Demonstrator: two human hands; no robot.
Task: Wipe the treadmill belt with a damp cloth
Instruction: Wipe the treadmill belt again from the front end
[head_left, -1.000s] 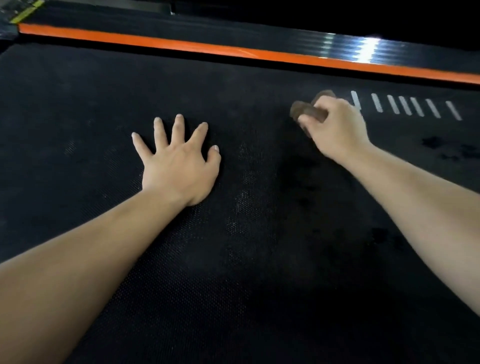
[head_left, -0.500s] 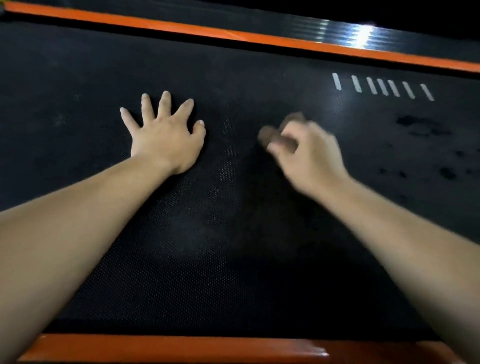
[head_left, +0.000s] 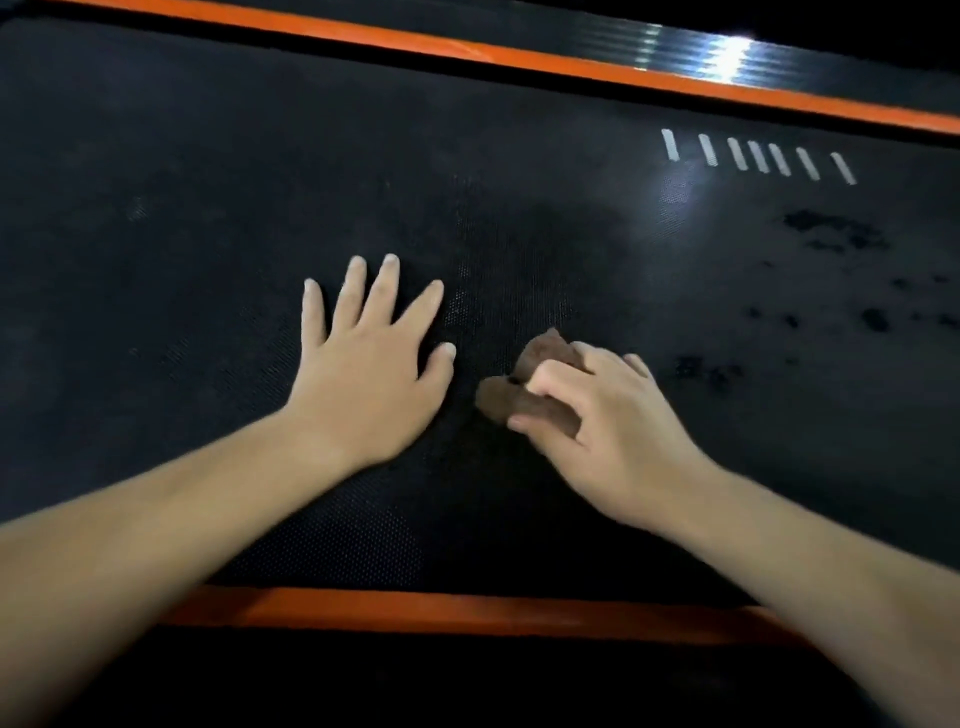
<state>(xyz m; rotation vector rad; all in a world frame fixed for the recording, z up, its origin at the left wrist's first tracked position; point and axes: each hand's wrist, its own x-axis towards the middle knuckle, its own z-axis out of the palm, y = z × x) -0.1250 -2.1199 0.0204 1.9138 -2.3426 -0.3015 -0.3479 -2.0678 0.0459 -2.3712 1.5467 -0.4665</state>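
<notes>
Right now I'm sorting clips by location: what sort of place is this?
Likely a gym or home workout room, seen up close: a black textured treadmill belt, an orange side rail, and white stripe marks.

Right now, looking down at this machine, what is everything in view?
treadmill belt: one, black and textured, fills the middle
orange rails: two, orange, one along the far edge, one along the near edge
white marks: seven, white, in a row at the belt's far right
dark spots: several, darker than the belt, scattered on its right part
cloth: one, brown, bunched on the belt
left hand: one, flat on the belt, fingers spread
right hand: one, grips the cloth
</notes>
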